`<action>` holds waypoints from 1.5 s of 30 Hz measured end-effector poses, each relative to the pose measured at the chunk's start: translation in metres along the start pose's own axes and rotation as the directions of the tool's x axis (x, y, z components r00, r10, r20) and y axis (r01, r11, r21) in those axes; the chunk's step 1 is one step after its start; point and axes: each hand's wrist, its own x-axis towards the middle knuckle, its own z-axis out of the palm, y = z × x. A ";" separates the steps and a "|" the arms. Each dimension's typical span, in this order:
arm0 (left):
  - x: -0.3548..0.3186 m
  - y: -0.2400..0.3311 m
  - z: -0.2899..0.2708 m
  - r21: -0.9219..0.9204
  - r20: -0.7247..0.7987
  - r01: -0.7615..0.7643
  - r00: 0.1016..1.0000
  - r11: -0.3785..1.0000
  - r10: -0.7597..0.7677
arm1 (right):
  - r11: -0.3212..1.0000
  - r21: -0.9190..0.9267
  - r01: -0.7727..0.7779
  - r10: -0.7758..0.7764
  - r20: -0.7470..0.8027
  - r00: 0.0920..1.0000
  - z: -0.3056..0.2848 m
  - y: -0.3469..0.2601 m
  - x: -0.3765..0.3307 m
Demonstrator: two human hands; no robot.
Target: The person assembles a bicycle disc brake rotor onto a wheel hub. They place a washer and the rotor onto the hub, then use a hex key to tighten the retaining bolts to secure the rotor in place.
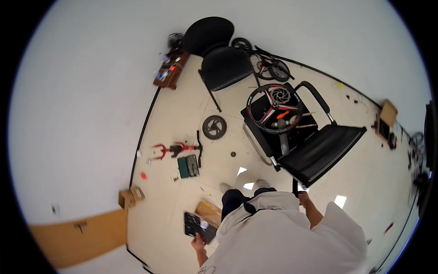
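Low at the left of my body, my left hand (198, 243) overlaps the near edge of a flat black case (196, 223) with a pale label. Whether its fingers grip the case or only hang above it I cannot tell. My right hand (303, 198) is closed round the near armrest of a black armchair (326, 148), partly hidden by my shirt. On the chair's seat lie a three-spoke bike wheel (275, 107) with a brake disc, an orange-handled tool (283, 114) and a grey power tool (284, 137).
A loose tyred wheel (214, 127), a red bike frame (180, 148) and an open green case (188, 166) lie ahead. Farther off stand a black chair (226, 68), a brown cabinet (171, 75) and a small bike (271, 66). Cardboard boxes (130, 197) sit by the left wall.
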 end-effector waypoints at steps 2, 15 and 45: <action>0.083 0.056 0.024 0.034 0.163 0.121 0.979 0.992 -0.125 | 0.957 0.286 -0.046 0.070 -0.075 0.995 0.014 0.032 0.009; 0.248 0.594 0.218 0.270 0.597 -0.695 0.664 0.666 0.451 | 0.834 0.464 -0.299 0.396 -0.124 0.910 0.294 -0.061 -0.103; -0.131 0.802 1.075 -0.605 0.135 -0.428 0.777 -0.672 -0.615 | -0.713 0.518 0.473 0.696 0.439 0.568 0.633 -0.760 0.074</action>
